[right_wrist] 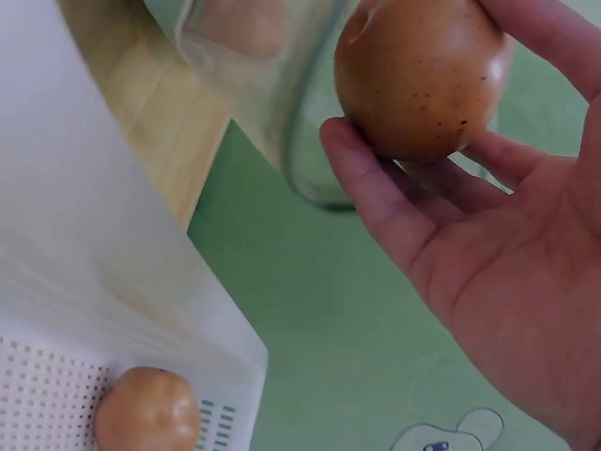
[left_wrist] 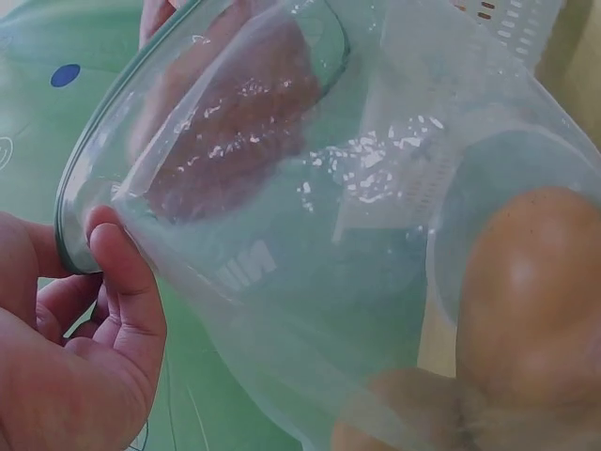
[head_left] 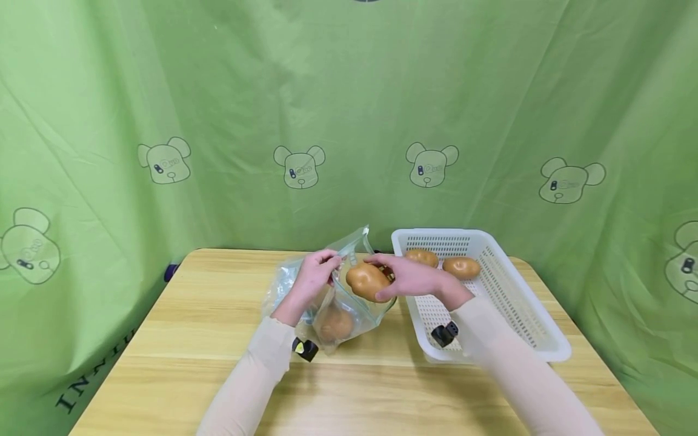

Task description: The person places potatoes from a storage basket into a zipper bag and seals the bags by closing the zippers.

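Note:
My left hand (head_left: 317, 274) pinches the rim of a clear zip bag (left_wrist: 310, 310) between thumb and fingers, and the bag's mouth gapes toward the right. Through the plastic, brown potatoes (left_wrist: 535, 291) show low in the bag. In my right hand (head_left: 406, 275) is another potato (head_left: 368, 281), gripped with fingers and thumb at the bag's mouth. The right wrist view shows this potato (right_wrist: 423, 75) dark-speckled, beside the bag's green-edged rim (right_wrist: 324, 199). Seen through the film in the left wrist view, the held potato (left_wrist: 235, 122) overlaps the opening.
Right of the bag stands a white perforated basket (head_left: 523, 303) with two potatoes, one (head_left: 462, 267) near its middle and one (head_left: 422, 257) at its far left. Both rest on a wooden table (head_left: 218, 339). A green curtain (head_left: 349, 109) hangs behind the table.

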`<state>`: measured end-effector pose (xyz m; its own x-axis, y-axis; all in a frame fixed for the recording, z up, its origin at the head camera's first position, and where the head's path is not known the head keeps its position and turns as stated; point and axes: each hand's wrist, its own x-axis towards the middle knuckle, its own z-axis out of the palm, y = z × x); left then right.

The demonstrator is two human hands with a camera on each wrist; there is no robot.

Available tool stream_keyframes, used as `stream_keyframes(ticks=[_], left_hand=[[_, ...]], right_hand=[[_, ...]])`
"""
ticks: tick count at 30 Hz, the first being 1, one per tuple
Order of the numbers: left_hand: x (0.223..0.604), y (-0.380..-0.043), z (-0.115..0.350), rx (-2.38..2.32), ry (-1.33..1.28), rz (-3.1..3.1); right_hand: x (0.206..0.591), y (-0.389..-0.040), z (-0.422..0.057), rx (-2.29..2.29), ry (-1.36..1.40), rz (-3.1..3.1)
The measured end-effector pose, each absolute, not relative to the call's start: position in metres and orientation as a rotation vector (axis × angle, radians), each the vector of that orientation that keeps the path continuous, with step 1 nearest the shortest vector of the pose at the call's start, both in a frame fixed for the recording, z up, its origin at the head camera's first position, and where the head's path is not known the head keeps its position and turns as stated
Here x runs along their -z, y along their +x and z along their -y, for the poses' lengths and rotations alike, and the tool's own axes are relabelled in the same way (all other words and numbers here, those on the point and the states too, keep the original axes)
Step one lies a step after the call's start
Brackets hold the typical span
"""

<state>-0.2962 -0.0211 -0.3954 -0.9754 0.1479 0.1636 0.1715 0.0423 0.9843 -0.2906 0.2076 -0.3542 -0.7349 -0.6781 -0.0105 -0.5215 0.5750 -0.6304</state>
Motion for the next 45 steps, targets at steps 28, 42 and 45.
stream_keyframes(ticks=[28, 42, 45], left_hand=[[0.391, -0.295, 0.024, 2.168, -0.356, 2.226], [0.391, -0.296, 0.025, 2.203, -0.332, 2.212], [0.392, -0.296, 0.025, 2.216, -0.323, 2.203]], right_hand=[[0.372, -0.297, -0.192, 0.844, -1.007, -2.521], [0.358, -0.289, -0.208, 0.933, -0.982, -2.539], [0.352, -0.284, -0.218, 0.957, -0.998, -2.559]])
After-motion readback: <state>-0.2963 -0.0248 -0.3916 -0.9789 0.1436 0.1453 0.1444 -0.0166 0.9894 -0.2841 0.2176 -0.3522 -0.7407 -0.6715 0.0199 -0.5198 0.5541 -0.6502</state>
